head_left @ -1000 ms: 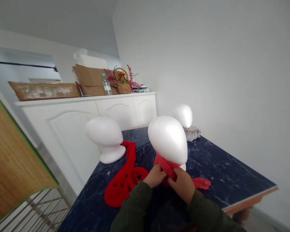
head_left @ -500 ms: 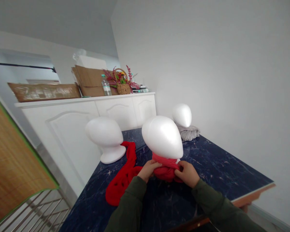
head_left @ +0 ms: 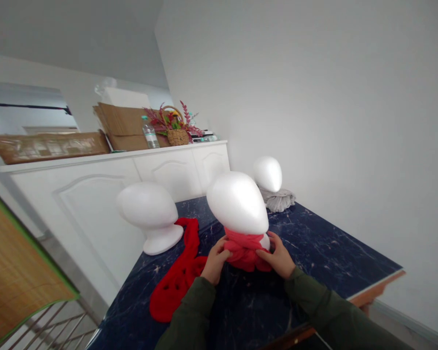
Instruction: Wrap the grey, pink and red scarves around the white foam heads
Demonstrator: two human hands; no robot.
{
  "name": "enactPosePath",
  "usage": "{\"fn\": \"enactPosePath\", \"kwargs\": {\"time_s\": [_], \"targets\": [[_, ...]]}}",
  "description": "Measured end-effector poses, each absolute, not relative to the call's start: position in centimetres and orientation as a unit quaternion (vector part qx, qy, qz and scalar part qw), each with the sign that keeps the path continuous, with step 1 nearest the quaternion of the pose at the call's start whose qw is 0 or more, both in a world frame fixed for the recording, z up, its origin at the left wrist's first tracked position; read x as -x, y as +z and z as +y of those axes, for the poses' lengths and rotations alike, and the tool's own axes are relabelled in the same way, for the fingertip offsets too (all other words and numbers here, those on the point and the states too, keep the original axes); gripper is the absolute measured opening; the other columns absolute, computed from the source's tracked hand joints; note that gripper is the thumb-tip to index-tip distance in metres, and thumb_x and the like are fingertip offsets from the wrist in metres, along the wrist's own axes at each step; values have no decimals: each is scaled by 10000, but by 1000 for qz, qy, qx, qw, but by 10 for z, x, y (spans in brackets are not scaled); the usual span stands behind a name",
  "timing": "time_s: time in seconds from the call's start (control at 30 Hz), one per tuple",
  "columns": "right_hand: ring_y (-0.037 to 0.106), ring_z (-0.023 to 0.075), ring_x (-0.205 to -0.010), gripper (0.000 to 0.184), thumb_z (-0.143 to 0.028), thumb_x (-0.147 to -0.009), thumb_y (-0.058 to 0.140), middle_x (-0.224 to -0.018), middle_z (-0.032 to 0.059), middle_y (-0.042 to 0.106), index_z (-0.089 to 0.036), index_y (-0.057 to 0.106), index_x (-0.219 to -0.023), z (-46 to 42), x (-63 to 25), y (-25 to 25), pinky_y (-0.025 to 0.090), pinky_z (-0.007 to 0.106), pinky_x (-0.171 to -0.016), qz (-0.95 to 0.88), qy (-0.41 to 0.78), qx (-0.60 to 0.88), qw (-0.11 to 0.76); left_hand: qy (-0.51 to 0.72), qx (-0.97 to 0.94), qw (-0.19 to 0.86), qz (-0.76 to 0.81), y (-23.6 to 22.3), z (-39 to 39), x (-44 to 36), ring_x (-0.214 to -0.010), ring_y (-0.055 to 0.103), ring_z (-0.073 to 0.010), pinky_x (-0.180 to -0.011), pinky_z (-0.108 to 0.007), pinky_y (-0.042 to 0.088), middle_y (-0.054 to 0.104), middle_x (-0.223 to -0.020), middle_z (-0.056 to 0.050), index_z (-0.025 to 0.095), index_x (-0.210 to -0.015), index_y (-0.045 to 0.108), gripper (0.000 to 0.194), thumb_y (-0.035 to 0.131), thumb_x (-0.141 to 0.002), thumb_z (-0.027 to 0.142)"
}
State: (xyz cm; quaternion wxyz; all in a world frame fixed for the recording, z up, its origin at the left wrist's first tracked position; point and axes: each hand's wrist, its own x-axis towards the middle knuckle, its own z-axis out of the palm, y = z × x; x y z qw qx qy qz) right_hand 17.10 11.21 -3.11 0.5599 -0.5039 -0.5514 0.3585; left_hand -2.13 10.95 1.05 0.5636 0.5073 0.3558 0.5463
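A pinkish-red scarf is wrapped around the neck of the white mannequin head in front of me, its folds crossing at the front. My left hand grips the scarf's left side, thumb at the front and fingers around the edge. On the other side, my right hand pinches the scarf's lower right part, thumb in front; some of its fingers are hidden behind the cloth. A brighter red knitted scarf lies loose on the table to the left, beside a second white mannequin head.
The dark blue marbled table ends at a wooden edge on the right. A third white head stands farther back with grey cloth at its base. White cabinets behind carry cardboard boxes, a bottle and a flower basket.
Both hands have shifted from the scarf's front outward to its sides, and the crossed folds look more spread. The view has turned slightly right.
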Motion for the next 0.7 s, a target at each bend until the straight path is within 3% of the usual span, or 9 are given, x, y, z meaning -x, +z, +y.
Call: {"fn": "enactPosePath", "kwargs": {"time_s": [0.07,0.2,0.37,0.47,0.7], "targets": [[564,214,-884,823,-389,-510,711,-1150,133,483,-155,330,-1201,113,-171,-31,456,343,-781,-499,387,488,603,534,-527,588,302,11,108,21,-1047,487,-243,-918,-351,347,602,-1044,-55,160,-938,629,394,525,-563,103],[581,226,-874,953,-404,-507,720,-1223,146,434,-197,210,-1286,112,-171,-29,487,350,-747,-403,477,460,631,531,-561,567,285,14,105,20,-1109,448,-259,-929,-339,345,584,-1100,-72,142,-908,637,321,540,-603,128],[548,252,-995,570,-500,-730,499,-1136,127,548,-144,435,-1171,108,-171,-21,466,367,-823,-360,649,309,596,504,-593,552,301,15,100,13,-1097,462,-270,-907,-345,372,541,-1171,-85,145,-1038,573,396,562,-642,131],[576,248,-951,506,-483,-790,423,-1056,141,596,-115,473,-1133,106,-170,-17,470,384,-816,-289,728,264,563,516,-595,528,317,12,100,11,-1065,485,-274,-901,-367,378,547,-1150,-100,144,-1047,546,421,619,-633,171],[616,219,-847,362,-300,-829,438,-931,95,650,-146,454,-1156,121,-194,-15,479,393,-820,-166,716,244,632,569,-546,487,376,0,109,16,-1168,400,-248,-975,-392,294,461,-1232,-105,201,-1062,475,475,656,-628,273]]}}
